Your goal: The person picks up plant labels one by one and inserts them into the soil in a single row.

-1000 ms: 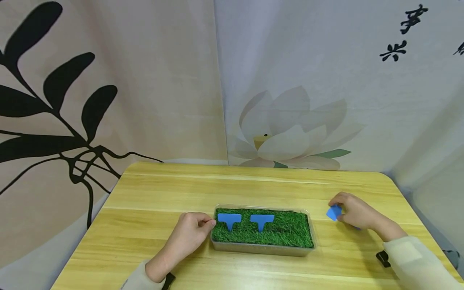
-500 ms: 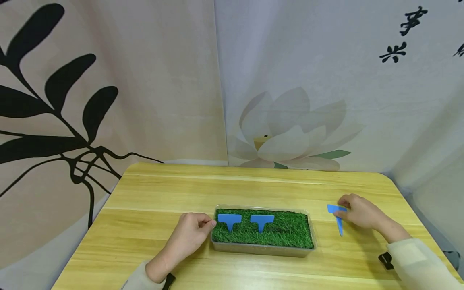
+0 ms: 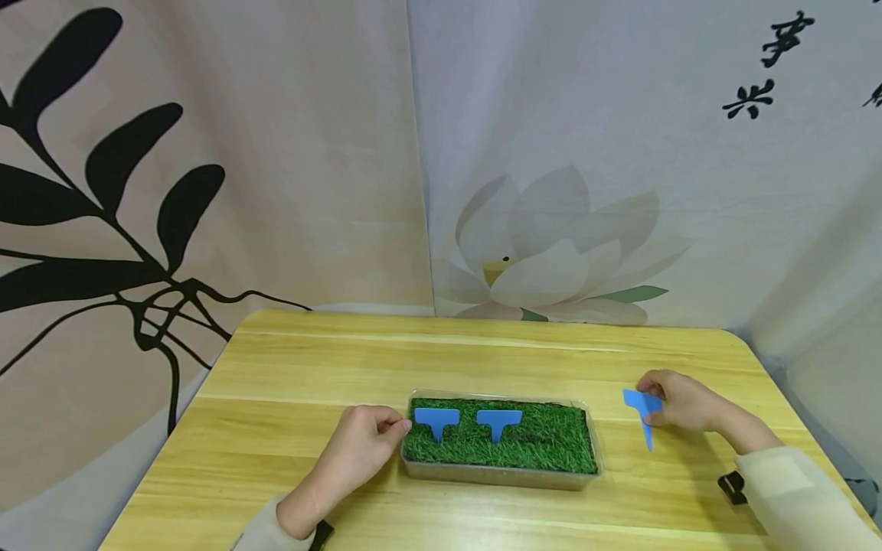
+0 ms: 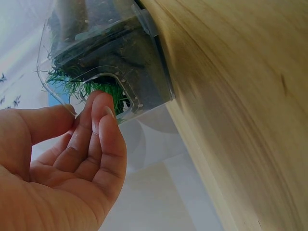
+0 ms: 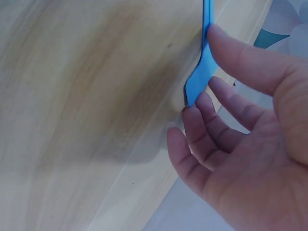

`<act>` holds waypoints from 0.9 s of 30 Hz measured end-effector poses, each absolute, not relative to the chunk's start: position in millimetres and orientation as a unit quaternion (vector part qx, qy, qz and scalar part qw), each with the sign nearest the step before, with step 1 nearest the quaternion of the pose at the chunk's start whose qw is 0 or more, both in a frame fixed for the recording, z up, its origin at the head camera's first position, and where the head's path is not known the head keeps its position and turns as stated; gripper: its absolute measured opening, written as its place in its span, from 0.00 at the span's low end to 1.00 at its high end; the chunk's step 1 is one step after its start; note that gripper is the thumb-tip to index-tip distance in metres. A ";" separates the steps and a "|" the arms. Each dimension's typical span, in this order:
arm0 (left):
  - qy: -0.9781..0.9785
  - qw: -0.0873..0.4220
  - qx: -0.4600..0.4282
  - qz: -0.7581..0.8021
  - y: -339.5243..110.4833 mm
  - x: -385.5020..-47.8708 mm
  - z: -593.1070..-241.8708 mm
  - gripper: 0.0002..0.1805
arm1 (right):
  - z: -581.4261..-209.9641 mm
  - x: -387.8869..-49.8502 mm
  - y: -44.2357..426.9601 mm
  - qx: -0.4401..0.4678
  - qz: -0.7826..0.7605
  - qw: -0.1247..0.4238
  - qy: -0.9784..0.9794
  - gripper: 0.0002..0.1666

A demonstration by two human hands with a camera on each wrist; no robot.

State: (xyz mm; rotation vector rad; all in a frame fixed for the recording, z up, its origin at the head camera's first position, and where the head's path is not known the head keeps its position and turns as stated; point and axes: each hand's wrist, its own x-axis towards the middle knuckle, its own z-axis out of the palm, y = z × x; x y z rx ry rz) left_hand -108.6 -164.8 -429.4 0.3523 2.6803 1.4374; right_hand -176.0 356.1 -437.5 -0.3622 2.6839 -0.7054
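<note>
A clear plastic box [image 3: 496,476] filled with green artificial grass [image 3: 551,444] sits on the table. Two blue T-shaped plant labels stand in the grass: a left label [image 3: 437,415] and a right label [image 3: 499,417]. At the box's left end, my left hand [image 3: 358,444] pinches the rim between thumb and fingers; the left wrist view shows the thumb against the box wall [image 4: 149,72]. To the right of the box, my right hand [image 3: 685,402] holds another blue plant label [image 3: 642,402] by its head, with its pointed stem toward me. In the right wrist view that label [image 5: 199,79] appears nearly edge-on.
The wooden table [image 3: 331,352] extends around the box on all sides. Behind it hangs a pale curtain [image 3: 331,191] printed with dark leaves, a lotus and black characters.
My right hand has shifted slightly right and turned the blue plant label, so its T shape and stem now show. The left hand and the box stay where they were.
</note>
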 end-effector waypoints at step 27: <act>0.876 0.039 0.114 0.466 -165.1 -108.8 -430.0 0.10 | -412.2 -165.1 379.9 -0.135 -0.318 0.156 0.926 0.03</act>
